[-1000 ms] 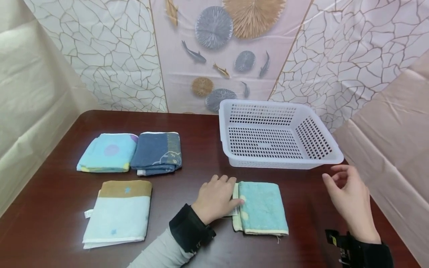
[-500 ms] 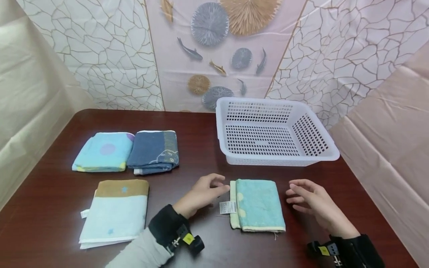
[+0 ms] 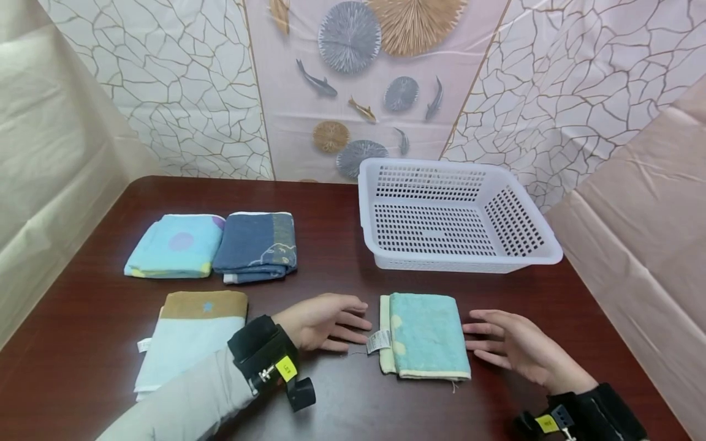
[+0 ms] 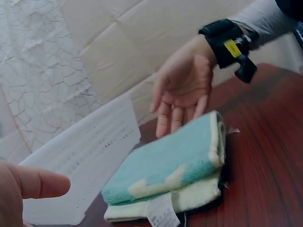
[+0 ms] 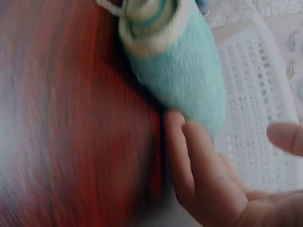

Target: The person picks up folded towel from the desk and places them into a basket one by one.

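A folded turquoise towel point(image 3: 430, 334) with a pale yellow border lies on the dark wooden table, its white label point(image 3: 378, 341) sticking out on the left. My left hand point(image 3: 328, 321) is just left of it, fingers spread and holding nothing. On the towel's other side, my right hand point(image 3: 521, 346) has its fingers extended close to the right edge. In the right wrist view those fingertips point(image 5: 176, 118) are at the towel's rolled fold; whether they touch it I cannot tell. The left wrist view shows the towel point(image 4: 165, 165) between the left thumb point(image 4: 47, 183) and the right hand point(image 4: 184, 85).
A white perforated plastic basket point(image 3: 380, 252) stands behind the turquoise towel. At the left lie a light blue folded towel point(image 3: 171, 245), a dark blue one point(image 3: 248, 242) and a white one with a brown band point(image 3: 187, 337), partly covered by the left sleeve. Patterned cloth hangs behind the table.
My left hand has come off the towel's left edge and drawn back leftward, its fingers spreading. My right hand has moved left from beside the basket to the towel's right side. The towel stays put.
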The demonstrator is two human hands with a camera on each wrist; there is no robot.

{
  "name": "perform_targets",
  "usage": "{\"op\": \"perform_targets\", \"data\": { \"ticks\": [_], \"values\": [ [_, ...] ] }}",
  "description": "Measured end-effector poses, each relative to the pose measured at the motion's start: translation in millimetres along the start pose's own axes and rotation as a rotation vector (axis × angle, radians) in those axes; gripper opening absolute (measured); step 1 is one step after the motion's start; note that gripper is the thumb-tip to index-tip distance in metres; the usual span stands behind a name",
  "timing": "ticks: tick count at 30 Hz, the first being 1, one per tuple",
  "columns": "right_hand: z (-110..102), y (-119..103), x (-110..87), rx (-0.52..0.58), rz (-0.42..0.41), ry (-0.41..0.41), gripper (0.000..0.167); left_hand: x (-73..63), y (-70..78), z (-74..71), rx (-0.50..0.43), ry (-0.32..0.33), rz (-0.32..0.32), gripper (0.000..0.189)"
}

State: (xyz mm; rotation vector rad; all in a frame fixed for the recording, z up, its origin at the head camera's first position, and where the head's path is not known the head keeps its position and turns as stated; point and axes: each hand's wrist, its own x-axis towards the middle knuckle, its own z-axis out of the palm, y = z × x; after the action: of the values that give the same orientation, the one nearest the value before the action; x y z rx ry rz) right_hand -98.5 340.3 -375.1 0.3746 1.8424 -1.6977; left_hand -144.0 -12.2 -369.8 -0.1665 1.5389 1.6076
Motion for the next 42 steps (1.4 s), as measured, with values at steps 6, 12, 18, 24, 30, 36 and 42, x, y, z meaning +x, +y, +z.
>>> {"op": "perform_targets", "data": {
  "ticks": [6,12,18,24,30,36,42],
  "values": [
    [7.5,0.2,6.9,0.014,0.023,-0.004,0.073,6.0,3.8,5.8,0.006,0.003,-0.011,0.046],
    [9.0,-4.9,12.4,0.042,0.021,-0.054,0.074,10.7,6.9,1.6,0.026,-0.003,-0.02,0.037],
    [5.5,-7.1,18.5,0.125,0.033,-0.155,0.076,17.9,9.1,3.0,-0.029,-0.021,-0.053,0.041],
    [9.0,-6.9,25.2,0.216,0.021,-0.195,0.075,24.6,4.3,14.3,-0.141,-0.005,-0.039,0.047],
    [10.4,-7.5,28.5,0.257,0.038,-0.202,0.075,30.7,1.4,28.8,-0.19,0.023,0.0,0.049],
    [12.6,-6.0,28.2,0.325,0.019,-0.307,0.064,37.9,0.5,45.8,-0.188,0.054,0.001,0.04],
    [14.8,-1.9,26.2,0.363,0.009,-0.42,0.07,45.3,-7.4,61.7,-0.196,0.088,0.019,0.028]
  ]
}}
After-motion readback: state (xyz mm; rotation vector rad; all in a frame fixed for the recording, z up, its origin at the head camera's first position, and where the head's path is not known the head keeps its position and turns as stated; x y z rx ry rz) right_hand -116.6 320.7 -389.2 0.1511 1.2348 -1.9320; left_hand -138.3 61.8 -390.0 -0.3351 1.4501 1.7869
